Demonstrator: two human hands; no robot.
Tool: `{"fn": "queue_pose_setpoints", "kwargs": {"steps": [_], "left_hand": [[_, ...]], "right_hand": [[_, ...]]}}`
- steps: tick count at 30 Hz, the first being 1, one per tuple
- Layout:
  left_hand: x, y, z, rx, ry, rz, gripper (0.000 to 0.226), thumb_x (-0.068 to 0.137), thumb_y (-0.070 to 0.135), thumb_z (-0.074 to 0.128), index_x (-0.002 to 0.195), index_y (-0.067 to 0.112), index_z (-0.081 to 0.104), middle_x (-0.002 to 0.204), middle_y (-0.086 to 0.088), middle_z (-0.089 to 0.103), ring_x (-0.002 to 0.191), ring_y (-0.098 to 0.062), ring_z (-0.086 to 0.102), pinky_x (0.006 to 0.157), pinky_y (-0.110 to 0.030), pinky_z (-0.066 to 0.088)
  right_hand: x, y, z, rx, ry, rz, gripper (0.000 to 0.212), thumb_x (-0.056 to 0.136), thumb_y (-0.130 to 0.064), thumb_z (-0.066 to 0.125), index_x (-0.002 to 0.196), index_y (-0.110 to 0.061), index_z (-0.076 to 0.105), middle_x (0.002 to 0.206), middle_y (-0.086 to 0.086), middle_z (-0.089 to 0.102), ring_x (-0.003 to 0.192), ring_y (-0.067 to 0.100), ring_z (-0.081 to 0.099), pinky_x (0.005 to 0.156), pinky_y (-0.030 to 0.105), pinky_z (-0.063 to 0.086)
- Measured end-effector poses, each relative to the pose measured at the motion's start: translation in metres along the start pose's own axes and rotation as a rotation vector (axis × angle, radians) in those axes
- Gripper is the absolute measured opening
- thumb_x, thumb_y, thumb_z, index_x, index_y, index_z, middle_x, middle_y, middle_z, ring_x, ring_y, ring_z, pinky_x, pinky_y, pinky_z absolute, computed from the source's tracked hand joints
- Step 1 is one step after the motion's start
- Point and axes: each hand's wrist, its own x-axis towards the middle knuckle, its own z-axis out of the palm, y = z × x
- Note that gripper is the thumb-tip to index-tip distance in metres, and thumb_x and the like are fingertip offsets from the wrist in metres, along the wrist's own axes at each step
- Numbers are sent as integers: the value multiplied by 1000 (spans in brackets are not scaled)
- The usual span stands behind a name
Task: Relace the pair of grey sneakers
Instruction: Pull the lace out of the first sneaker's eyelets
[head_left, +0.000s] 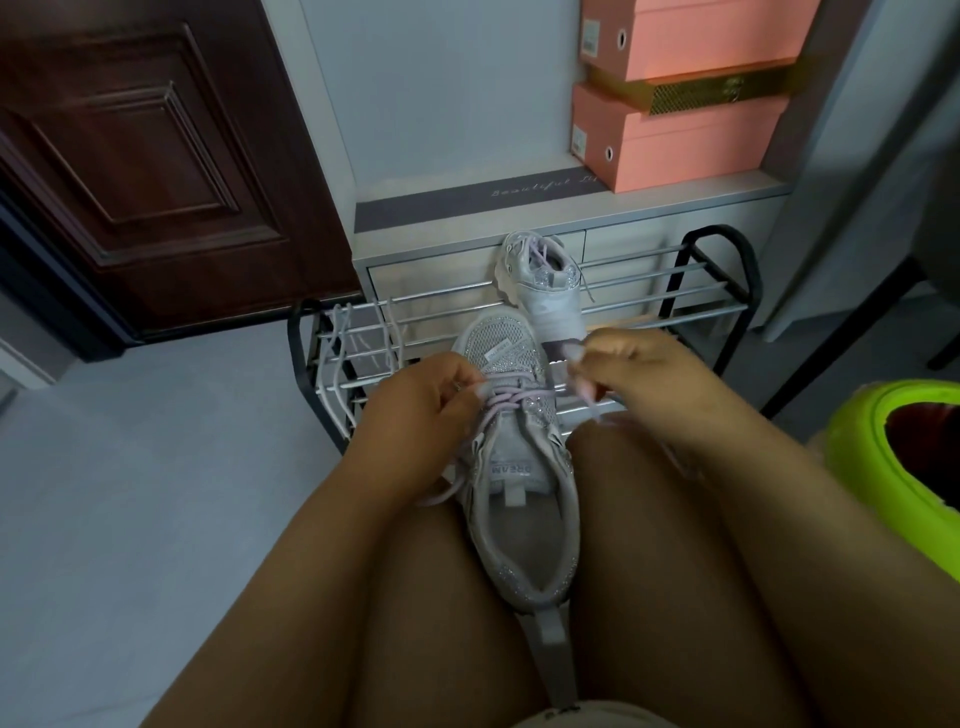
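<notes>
Left hand (422, 395) pinches lilac lace (501, 401) at sneaker (519, 499) eyelets; right hand (621, 364) curled, pulling lace end taut.

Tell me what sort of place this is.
Probably a home entryway. A dark wooden door stands at the left, a metal shoe rack sits on the floor with a grey sneaker on it, and pink shoeboxes are stacked in a white cabinet niche.
</notes>
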Motion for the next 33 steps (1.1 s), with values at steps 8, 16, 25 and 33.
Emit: {"fn": "queue_pose_setpoints", "kwargs": {"steps": [8, 16, 25, 33], "left_hand": [[5, 6, 5, 55, -49, -4, 14, 80, 35, 72, 72, 28, 63, 50, 15, 61, 38, 0, 53, 45, -19, 41], [4, 13, 4, 185, -147, -41, 9, 79, 28, 63, 72, 26, 58, 62, 9, 59, 63, -12, 57, 62, -32, 48], [11, 13, -20, -203, -356, -81, 24, 80, 12, 64, 58, 16, 57, 58, 0, 52, 53, -8, 47, 55, -21, 40], [-2, -18, -23, -1390, -111, -333, 24, 66, 16, 56, 43, 16, 49, 49, -1, 44, 56, -18, 49, 63, -30, 51]], "right_hand": [[17, 2, 23, -503, -28, -55, 12, 80, -31, 71, 73, -26, 64, 64, -9, 60, 64, 8, 56, 60, 22, 41], [25, -22, 35, -871, -307, -7, 12, 79, -28, 63, 76, -17, 60, 76, 0, 57, 75, 17, 54, 58, 25, 38], [29, -6, 17, 166, -297, 328, 33, 79, 6, 55, 52, -13, 57, 56, 3, 48, 55, 11, 43, 54, 22, 38], [27, 17, -10, 943, -192, 351, 28, 73, -6, 54, 48, -14, 44, 41, -4, 38, 40, 8, 44, 61, 29, 55]]}}
